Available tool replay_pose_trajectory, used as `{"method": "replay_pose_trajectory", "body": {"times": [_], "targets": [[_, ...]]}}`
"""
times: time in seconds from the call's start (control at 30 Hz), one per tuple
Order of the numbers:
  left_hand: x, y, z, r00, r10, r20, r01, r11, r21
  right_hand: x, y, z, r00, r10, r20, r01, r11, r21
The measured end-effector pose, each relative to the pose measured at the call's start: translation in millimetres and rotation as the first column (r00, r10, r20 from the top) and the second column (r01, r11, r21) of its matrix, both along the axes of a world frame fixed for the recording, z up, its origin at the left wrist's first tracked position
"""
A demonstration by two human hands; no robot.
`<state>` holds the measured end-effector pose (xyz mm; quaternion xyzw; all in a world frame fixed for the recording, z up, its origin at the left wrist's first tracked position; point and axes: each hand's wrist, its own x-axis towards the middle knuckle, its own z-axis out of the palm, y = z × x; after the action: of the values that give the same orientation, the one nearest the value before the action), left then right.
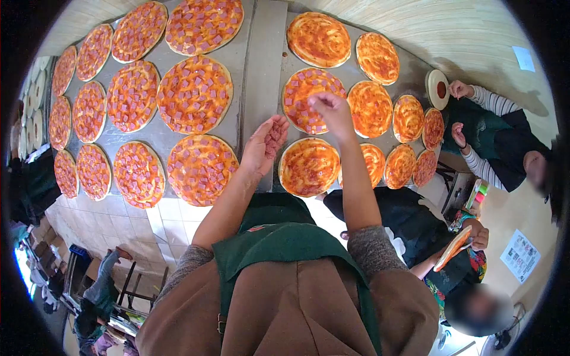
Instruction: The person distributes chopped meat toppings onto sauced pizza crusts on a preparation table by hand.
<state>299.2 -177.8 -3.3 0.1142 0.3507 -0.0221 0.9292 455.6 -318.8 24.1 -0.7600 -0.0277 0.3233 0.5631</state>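
Cupped palm up over the gap between the two metal tables, my left hand (pixel 264 145) holds a small pile of diced ham (pixel 274 135). My right hand (pixel 332 113) is above a sauced pizza (pixel 306 89) with ham cubes scattered mostly around its edge. The fingers of that hand are pinched together, and whatever they hold is hidden. Just below lies a pizza (pixel 309 167) with sauce only. Another sauce-only pizza (pixel 319 39) is at the far side. On the left table, rows of pizzas (pixel 196 95) carry sauce and ham cubes.
At right, a person in striped sleeves (pixel 496 101) stands by a dough base (pixel 437 89) with sauce in its centre. A nearer co-worker holds a sauced pizza (pixel 453 248). More sauced pizzas (pixel 369 110) cover the right table (pixel 350 29). Other people (pixel 98 296) are at lower left.
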Motion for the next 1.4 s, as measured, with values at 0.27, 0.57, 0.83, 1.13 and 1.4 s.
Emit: {"method": "replay_pose_trajectory", "body": {"times": [0.27, 0.57, 0.83, 1.13, 1.4], "targets": [[-8, 2, 2, 1.000, -0.004, -0.022, 0.004, 1.000, 0.011, 65, -5, -62, 0.997, 0.057, 0.050, -0.054, 0.997, -0.063], [-10, 4, 1, 1.000, 0.004, -0.031, -0.004, 1.000, 0.007, 67, 17, -82, 0.889, 0.285, 0.359, -0.110, 0.892, -0.438], [-12, 6, 1, 1.000, 0.009, -0.025, -0.008, 1.000, 0.014, 61, 21, -45, 0.913, 0.258, 0.315, -0.114, 0.904, -0.411], [-8, 3, 3, 0.999, -0.002, -0.045, 0.002, 1.000, 0.012, 45, 17, -49, 0.889, 0.393, 0.234, -0.284, 0.875, -0.393], [-9, 1, 1, 0.999, -0.016, -0.039, 0.018, 0.999, 0.038, 46, 38, -63, 0.752, 0.574, 0.325, -0.175, 0.649, -0.741]]}}
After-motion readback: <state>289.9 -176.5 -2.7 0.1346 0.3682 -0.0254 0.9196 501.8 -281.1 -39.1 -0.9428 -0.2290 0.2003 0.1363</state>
